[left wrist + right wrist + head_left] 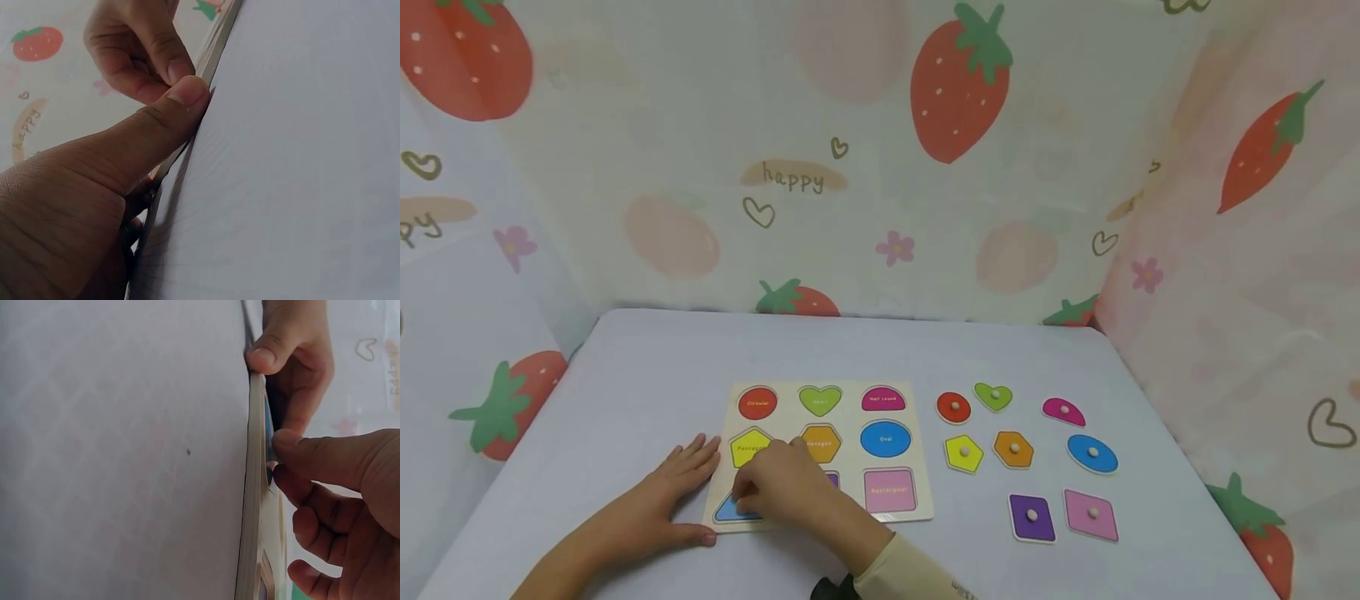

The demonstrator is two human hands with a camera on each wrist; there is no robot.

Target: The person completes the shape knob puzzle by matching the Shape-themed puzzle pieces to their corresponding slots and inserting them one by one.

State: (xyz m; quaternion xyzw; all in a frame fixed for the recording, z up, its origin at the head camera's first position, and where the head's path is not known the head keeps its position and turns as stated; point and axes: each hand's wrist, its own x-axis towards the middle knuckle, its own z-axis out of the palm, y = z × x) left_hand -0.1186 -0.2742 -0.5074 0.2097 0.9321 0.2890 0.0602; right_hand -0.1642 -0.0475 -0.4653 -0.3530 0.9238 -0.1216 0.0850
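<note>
A cream wooden shape puzzle board (850,522) lies on the table, with colored, labelled shapes printed on it. My right hand (786,483) is over its lower left corner, where thumb and forefinger pinch the blue triangle piece (268,428) at the board's face. Most of the triangle (733,509) and its knob are hidden by the fingers. My left hand (662,492) rests at the board's left edge, fingers extended. In the left wrist view its thumb (187,90) touches the board's edge close to the right hand's fingertips.
Right of the board lie several loose knobbed pieces, among them a red circle (953,407), a green heart (992,396), a blue oval (1092,455), a purple square (1032,518) and a pink rectangle (1091,515). A strawberry-print curtain (865,217) stands behind the white table (662,367).
</note>
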